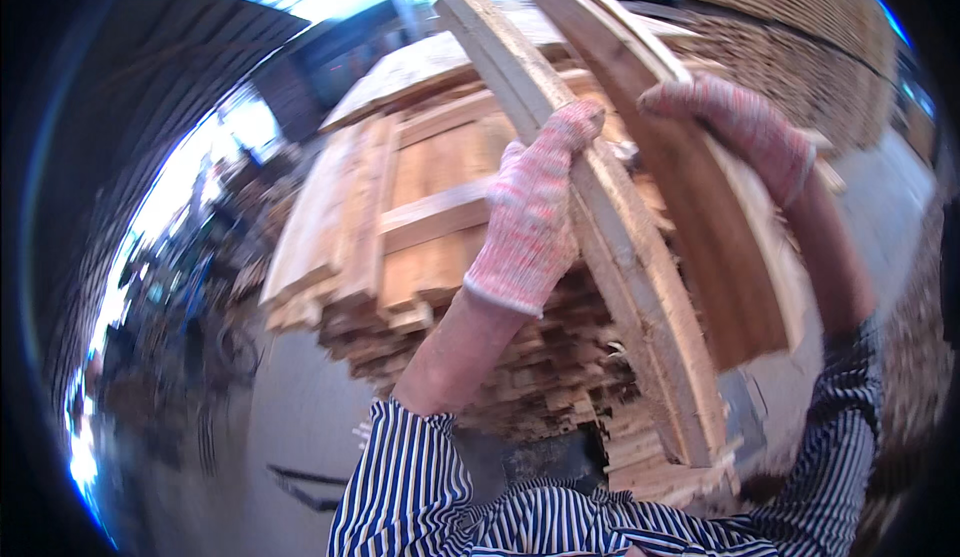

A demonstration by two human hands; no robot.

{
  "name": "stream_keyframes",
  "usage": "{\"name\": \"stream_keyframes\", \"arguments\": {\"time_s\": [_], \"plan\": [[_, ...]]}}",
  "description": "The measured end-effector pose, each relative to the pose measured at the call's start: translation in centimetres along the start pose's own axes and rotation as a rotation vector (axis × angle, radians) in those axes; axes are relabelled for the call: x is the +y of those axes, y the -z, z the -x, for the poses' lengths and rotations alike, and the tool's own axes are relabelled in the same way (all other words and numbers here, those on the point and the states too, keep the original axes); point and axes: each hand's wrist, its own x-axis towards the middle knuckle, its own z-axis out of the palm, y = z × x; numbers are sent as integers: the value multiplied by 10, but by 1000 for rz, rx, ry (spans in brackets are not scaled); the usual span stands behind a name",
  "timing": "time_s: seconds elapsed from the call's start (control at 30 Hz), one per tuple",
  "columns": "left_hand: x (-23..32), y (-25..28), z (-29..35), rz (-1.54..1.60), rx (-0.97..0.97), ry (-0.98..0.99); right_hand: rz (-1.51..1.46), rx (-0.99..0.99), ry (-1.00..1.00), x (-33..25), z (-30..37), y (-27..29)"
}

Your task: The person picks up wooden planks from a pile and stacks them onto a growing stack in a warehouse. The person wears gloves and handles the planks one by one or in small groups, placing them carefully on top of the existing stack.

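Note:
My left hand [535, 207], in a pink-and-white knit glove, is closed round a long rough-edged wooden board [625, 257]. The board stands on edge, tilted, its far end up at the top of the view and its near end close to my body. My right hand [750, 132], gloved alike, grips a second wooden board [690, 192] by its far-right edge. That one shows a broad brown face and runs nearly alongside the first, with a gap between them. Both boards are held above a stack of planks [350, 207]; the fingers' undersides are partly hidden.
Crosswise wooden strips [435, 217] lie on top of the plank stack. A tall pile of stacked lumber [790, 47] rises at the far right. Blurred clutter [220, 267] stands on the left beside the grey floor [300, 397]. More loose wood [660, 447] lies near my body.

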Motion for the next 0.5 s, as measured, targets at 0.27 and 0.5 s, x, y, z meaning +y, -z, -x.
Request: {"name": "stream_keyframes", "arguments": {"time_s": [0.27, 0.5], "plan": [[79, 77, -3, 52, 176, 86, 1774, 179, -194, 53, -194, 0], [110, 150, -40, 52, 244, 309, 1330, 99, -178, 7, -150, 32]]}}
